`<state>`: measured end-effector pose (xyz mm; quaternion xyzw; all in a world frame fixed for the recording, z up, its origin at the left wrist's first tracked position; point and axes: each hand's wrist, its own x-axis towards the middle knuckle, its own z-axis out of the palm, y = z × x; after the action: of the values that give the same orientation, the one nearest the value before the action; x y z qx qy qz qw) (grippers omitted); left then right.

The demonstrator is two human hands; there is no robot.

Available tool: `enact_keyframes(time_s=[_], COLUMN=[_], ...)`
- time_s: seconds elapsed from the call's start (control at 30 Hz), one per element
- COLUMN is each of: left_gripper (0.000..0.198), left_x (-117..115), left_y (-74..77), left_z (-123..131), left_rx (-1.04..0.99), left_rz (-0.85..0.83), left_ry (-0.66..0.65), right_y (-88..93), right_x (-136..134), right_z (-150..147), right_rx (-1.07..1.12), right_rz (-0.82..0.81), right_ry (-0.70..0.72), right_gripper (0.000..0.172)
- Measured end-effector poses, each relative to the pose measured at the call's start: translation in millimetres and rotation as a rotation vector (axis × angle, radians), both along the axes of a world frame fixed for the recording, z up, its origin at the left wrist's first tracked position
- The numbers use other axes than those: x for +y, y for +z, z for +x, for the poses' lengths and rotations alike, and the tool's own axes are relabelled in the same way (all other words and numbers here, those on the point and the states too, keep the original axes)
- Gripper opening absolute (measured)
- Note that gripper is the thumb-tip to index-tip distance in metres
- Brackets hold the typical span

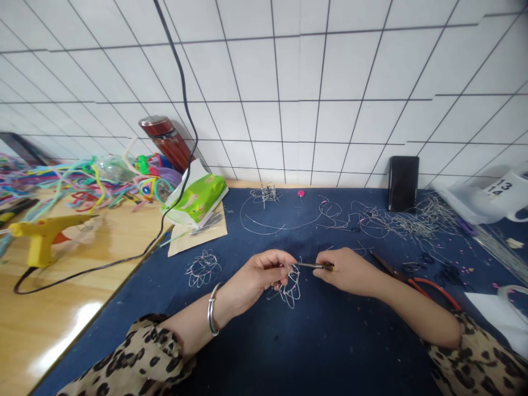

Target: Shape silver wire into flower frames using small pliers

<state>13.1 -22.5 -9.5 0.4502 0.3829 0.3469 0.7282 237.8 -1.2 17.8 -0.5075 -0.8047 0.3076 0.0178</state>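
My left hand point(258, 275) is closed in a pinch on a small looped wire flower point(290, 286), held just above the blue mat point(256, 341). My right hand point(346, 269) grips a thin metal tool point(314, 266) whose tip points left into the top of the wire flower. The two hands are close together at the middle of the mat. A silver bangle point(212, 316) circles my left wrist. A second finished wire flower point(203, 268) lies on the mat to the left of my left hand.
Red-handled pliers point(416, 281) lie right of my right hand. Loose wire loops point(284, 220) and a heap of cut wire point(408, 220) lie farther back, by a black phone point(403, 183). A yellow glue gun point(41, 236), tissue pack point(198, 201), red flask point(169, 142) and pipe cleaners point(82, 181) sit left.
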Motion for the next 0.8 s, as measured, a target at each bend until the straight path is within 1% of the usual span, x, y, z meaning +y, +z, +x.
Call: enact_keyframes(time_s=[0.1,0.3,0.5,0.8], left_gripper=[0.013,0.017,0.02,0.028], left_x=[0.2,0.5,0.5,-0.3], left_y=[-0.4,0.2,3.3,1.6], left_z=[0.4,1.4,1.1,-0.3], left_rx=[0.025,0.041,0.093,0.142], left_rz=[0.037,0.1,0.145,0.209], left_ry=[0.016,0.049,0.046,0.056], right_y=[0.4,-1.2,-1.4,-2.2], right_x=[-0.3,0.0,-0.4,0.2], right_z=[-0.5,-1.1,-0.2,0.1], right_rx=[0.004,-0.002,0.007,0.015], right_rz=[0.003,0.006,0.005,0.0], right_ry=[0.004,0.003,-0.003,-0.005], right_gripper=[0.026,0.026,0.026,0.025])
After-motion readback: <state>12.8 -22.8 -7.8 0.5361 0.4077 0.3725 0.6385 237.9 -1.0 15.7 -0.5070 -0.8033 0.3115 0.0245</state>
